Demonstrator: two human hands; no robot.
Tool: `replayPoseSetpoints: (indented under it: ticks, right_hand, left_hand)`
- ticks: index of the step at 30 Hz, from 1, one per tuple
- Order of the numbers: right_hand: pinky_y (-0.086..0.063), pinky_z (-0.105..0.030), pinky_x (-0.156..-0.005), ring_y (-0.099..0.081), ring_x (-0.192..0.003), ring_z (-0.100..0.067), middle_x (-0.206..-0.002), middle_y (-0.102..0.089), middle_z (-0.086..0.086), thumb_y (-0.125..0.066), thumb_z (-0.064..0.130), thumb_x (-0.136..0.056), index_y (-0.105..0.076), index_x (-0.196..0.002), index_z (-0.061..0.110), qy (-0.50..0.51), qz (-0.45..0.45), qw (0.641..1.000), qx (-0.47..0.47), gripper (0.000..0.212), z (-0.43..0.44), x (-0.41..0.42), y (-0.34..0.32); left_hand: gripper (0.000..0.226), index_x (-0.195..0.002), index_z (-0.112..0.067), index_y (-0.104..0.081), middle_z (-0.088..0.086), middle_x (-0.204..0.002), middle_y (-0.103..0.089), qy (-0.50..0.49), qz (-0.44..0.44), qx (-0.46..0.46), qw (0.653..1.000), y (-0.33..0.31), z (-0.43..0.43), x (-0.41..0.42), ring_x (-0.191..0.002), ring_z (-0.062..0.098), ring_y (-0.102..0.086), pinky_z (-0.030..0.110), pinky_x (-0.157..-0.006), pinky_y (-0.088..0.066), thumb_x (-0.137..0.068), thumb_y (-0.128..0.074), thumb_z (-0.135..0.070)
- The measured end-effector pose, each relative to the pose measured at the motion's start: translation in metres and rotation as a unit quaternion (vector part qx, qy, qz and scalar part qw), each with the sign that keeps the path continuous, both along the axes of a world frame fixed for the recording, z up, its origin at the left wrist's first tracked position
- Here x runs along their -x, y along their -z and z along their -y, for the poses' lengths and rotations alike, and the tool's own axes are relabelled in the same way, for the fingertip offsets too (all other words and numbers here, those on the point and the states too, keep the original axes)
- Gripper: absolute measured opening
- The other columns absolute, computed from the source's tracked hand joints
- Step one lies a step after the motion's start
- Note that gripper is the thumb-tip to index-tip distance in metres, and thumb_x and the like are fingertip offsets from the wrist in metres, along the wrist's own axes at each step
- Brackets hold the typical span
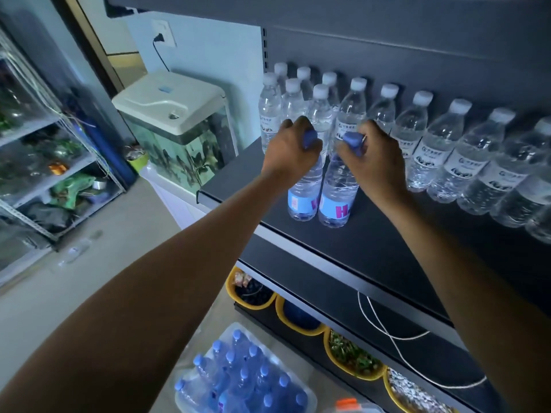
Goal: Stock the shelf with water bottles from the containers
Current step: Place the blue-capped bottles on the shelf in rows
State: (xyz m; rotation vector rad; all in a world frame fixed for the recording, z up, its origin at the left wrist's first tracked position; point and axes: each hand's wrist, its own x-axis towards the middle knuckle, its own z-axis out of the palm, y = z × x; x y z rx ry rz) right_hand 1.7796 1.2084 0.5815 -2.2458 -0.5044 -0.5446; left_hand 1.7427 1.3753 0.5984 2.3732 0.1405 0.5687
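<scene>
Two clear plastic blue-capped water bottles (320,192) stood touching on the dark shelf (372,248); left hand (290,150) and right hand (372,156) each pinched a cap, probably heavy, slippery-sided.

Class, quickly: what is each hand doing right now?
Left hand: grips the left blue-capped clear plastic bottle.
Right hand: grips the right blue-capped clear plastic bottle.

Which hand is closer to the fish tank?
Left. The left hand grips a blue-capped bottle on the shelf, to the right of the fish tank. The right hand grips the neighbouring bottle, farther right still.
</scene>
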Motion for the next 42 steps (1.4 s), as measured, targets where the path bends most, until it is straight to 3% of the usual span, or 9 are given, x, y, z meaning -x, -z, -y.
replayPoseSetpoints:
  ticks: [4,7,10,12,16,23,28,33,42]
  right_hand:
    - [-0.045,-0.026,-0.066,-0.058,-0.084,-0.015,-0.103,-0.058,0.002,-0.070,0.052,-0.085,-0.053,-0.110,0.014,-0.032,-0.073,0.996,-0.048,0.049,0.010,0.001,0.030]
    - [-0.049,-0.020,-0.085,-0.063,-0.100,-0.004,-0.114,-0.061,0.011,-0.073,0.054,-0.076,-0.050,-0.127,0.025,-0.131,-0.137,0.975,-0.114,0.063,0.017,0.007,0.059]
    - [-0.049,-0.023,-0.100,-0.061,-0.120,-0.006,-0.130,-0.058,0.018,-0.084,0.035,-0.073,-0.040,-0.143,0.028,-0.200,-0.175,0.955,-0.134,0.083,0.025,0.011,0.096]
    - [-0.055,-0.034,-0.100,-0.064,-0.120,-0.012,-0.132,-0.059,0.011,-0.085,0.028,-0.071,-0.036,-0.145,0.038,-0.210,-0.211,0.944,-0.142,0.089,0.030,0.014,0.118]
    - [-0.058,-0.044,-0.090,-0.067,-0.108,-0.009,-0.119,-0.065,0.007,-0.082,0.044,-0.067,-0.042,-0.136,0.033,-0.155,-0.207,0.961,-0.095,0.080,0.039,0.012,0.141]
    - [-0.052,-0.056,-0.083,-0.061,-0.094,-0.030,-0.099,-0.065,-0.003,-0.076,0.047,-0.069,-0.058,-0.120,0.008,-0.065,-0.113,0.991,-0.043,0.067,0.036,-0.005,0.138]
    - [-0.053,-0.058,-0.086,-0.062,-0.098,-0.034,-0.101,-0.060,0.005,-0.088,0.028,-0.073,-0.056,-0.120,0.010,-0.013,-0.126,0.990,-0.059,0.059,0.041,-0.033,0.140]
    - [-0.057,-0.052,-0.086,-0.069,-0.098,-0.021,-0.109,-0.069,-0.001,-0.084,0.025,-0.078,-0.054,-0.116,0.024,0.001,-0.170,0.970,-0.171,0.049,0.038,-0.050,0.143]
    - [-0.058,-0.051,-0.084,-0.066,-0.101,-0.027,-0.120,-0.060,-0.008,-0.083,0.024,-0.080,-0.054,-0.131,0.016,0.045,-0.142,0.976,-0.159,0.058,0.037,-0.061,0.146]
  left_hand:
    - [0.021,-0.110,-0.002,-0.065,0.020,-0.101,-0.053,0.059,0.053,-0.055,0.995,0.012,-0.010,0.001,-0.088,0.038,-0.058,0.040,-0.078,-0.049,-0.090,-0.059,-0.008]
    - [0.031,-0.119,-0.003,-0.064,0.018,-0.106,-0.056,0.059,0.087,-0.056,0.993,0.020,-0.017,0.006,-0.100,0.035,-0.053,0.043,-0.090,-0.046,-0.088,-0.059,-0.007]
    - [0.050,-0.137,-0.010,-0.049,0.009,-0.110,-0.058,0.041,0.104,0.067,0.991,0.040,-0.019,0.021,-0.103,0.029,-0.056,0.046,-0.093,-0.048,-0.090,-0.064,-0.015]
    - [0.050,-0.131,-0.018,-0.049,0.003,-0.108,-0.056,0.006,0.084,0.142,0.986,0.066,-0.014,0.037,-0.102,0.025,-0.056,0.045,-0.091,-0.051,-0.088,-0.073,-0.027]
    - [0.050,-0.112,-0.030,-0.049,-0.009,-0.106,-0.053,-0.085,-0.016,0.191,0.978,0.113,0.004,0.054,-0.101,0.019,-0.057,0.047,-0.089,-0.054,-0.077,-0.083,-0.043]
    - [0.047,-0.101,-0.025,-0.047,-0.006,-0.097,-0.054,-0.091,-0.057,0.118,0.987,0.122,0.014,0.009,-0.092,0.019,-0.054,0.036,-0.080,-0.047,-0.075,-0.080,-0.046]
    - [0.044,-0.102,-0.013,-0.054,-0.002,-0.104,-0.045,-0.092,-0.058,0.139,0.984,0.116,0.032,-0.023,-0.090,0.023,-0.055,0.038,-0.081,-0.050,-0.076,-0.082,-0.035]
    - [0.047,-0.113,-0.010,-0.059,0.009,-0.115,-0.054,-0.087,-0.082,0.128,0.984,0.106,0.047,-0.055,-0.112,0.031,-0.054,0.045,-0.091,-0.051,-0.077,-0.079,-0.034]
    - [0.023,-0.100,-0.011,-0.060,0.004,-0.094,-0.069,-0.138,-0.114,0.195,0.964,0.134,0.051,-0.068,-0.089,0.027,-0.066,0.040,-0.077,-0.054,-0.088,-0.069,-0.029]
